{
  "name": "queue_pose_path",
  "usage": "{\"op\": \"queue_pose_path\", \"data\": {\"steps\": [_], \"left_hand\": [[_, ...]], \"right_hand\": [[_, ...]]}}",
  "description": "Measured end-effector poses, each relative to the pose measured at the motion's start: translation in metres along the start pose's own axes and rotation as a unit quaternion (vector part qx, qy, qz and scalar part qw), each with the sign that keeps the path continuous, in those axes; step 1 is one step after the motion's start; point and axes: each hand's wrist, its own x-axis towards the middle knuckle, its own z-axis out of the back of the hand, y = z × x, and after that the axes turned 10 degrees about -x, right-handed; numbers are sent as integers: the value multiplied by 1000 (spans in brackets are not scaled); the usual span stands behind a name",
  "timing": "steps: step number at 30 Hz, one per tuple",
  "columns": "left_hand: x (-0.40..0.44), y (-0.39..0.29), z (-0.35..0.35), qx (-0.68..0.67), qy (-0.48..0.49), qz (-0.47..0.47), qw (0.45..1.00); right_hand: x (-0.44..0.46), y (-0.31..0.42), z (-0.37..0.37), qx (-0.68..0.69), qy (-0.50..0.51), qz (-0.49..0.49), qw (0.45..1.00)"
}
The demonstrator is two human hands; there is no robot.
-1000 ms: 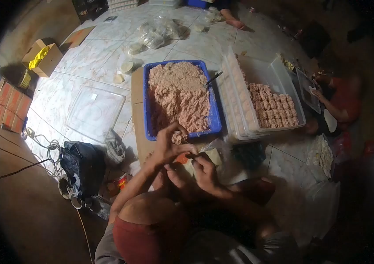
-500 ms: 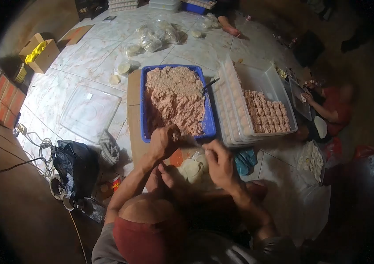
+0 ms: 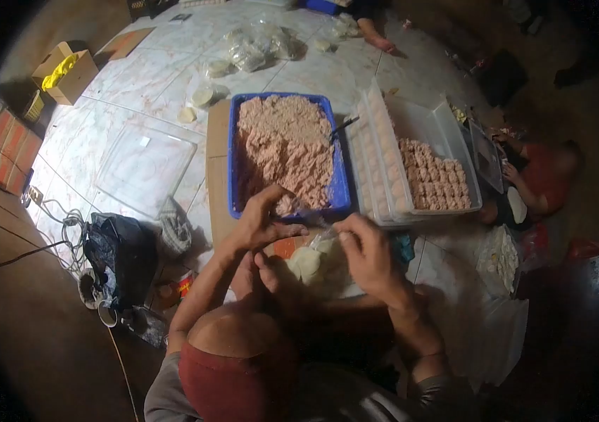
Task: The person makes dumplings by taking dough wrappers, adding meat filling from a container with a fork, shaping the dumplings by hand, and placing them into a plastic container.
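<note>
My left hand (image 3: 263, 219) is curled at the near edge of a blue tray (image 3: 347, 188), a pinkish lump of minced filling (image 3: 287, 206) in its fingers. Its thumb stands off to the right. Coarse minced filling (image 3: 282, 151) fills much of the tray. My right hand (image 3: 371, 257) is closed, thumb against the fingers; whatever it grips is blurred. Something thin and translucent shows between the hands. Below them lies a pile of pale round wrappers (image 3: 306, 264). A dark handle (image 3: 345, 125) leans over the tray's right rim.
Clear plastic boxes (image 3: 481, 193) at the right hold rows of shaped pieces (image 3: 437, 176). A transparent lid (image 3: 146, 169) and black bag (image 3: 127, 257) are on the left. Bagged wrappers (image 3: 261, 48) lie farther off. A co-worker in red (image 3: 553, 172) sits at the right.
My left hand's thumb has opened away from its fingers. My right hand has shifted slightly right and is still closed. The whole view has tilted a little.
</note>
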Motion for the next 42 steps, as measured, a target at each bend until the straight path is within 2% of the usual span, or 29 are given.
{"op": "queue_pose_path", "data": {"steps": [1,2,3,5,7,9,10,13,15,17,18,19,20,21,22,23,25,26,29,31,33,34,35,37,39,40,42], "left_hand": [[1,-5,4,-68,17,-32,997],[0,-1,4,-67,45,3,997],[0,0,1,-66,46,1,997],[3,5,-6,2,59,-7,998],[5,11,-3,36,32,-40,998],[-1,12,-2,2,48,9,999],[0,8,-3,-29,35,-36,998],[4,-7,-3,-69,20,-16,997],[6,-5,-1,-85,18,-50,995],[6,8,-1,19,96,49,994],[10,4,-2,79,107,58,990],[13,0,-3,80,105,52,990],[10,-2,-6,-28,48,0,998],[6,-13,-6,-88,19,-2,996],[2,-25,-5,-148,-9,-8,989],[3,-22,-3,-149,-5,-6,989],[4,-14,0,-95,73,47,992],[8,-7,0,-5,82,20,996],[6,-6,-1,-11,35,13,999],[3,-24,0,-24,42,55,997],[10,-42,-4,-64,56,38,996],[16,-30,-5,1,57,-11,998],[13,-22,-5,-16,56,-32,998],[8,-23,3,-47,47,-3,998],[12,-18,7,-44,90,14,995],[12,-19,6,-34,123,35,991],[13,-22,3,-25,114,27,993]], "right_hand": [[0,0,2,20,-40,-5,999],[2,-2,0,2,-65,17,998],[3,-7,-7,1,-67,17,998],[5,-17,-24,-15,27,15,999],[10,-11,-11,-38,12,40,998],[6,-7,-5,0,-28,2,1000],[8,0,-2,11,-16,-7,1000],[5,-1,-1,19,-75,31,997],[5,-2,-2,16,-74,14,997],[6,-7,-16,-38,17,22,999],[7,-3,-14,-53,6,32,998],[10,-1,-8,-56,1,35,998],[9,0,0,-22,-29,27,999],[2,4,7,15,-56,9,998],[2,5,16,-6,-70,7,997],[2,2,12,-5,-72,2,997],[4,-3,-1,-13,23,32,999],[4,-2,-7,-5,48,7,999],[2,3,11,17,-5,-1,1000],[3,5,20,24,-51,10,998],[5,1,6,24,-3,-13,1000],[4,-7,-5,22,-7,4,1000],[4,-13,-12,20,-13,20,1000],[2,-3,4,14,-54,16,998],[-2,-1,9,20,-92,25,995],[-2,2,6,20,-13,-19,1000],[-5,-5,-2,12,-35,0,999]]}}
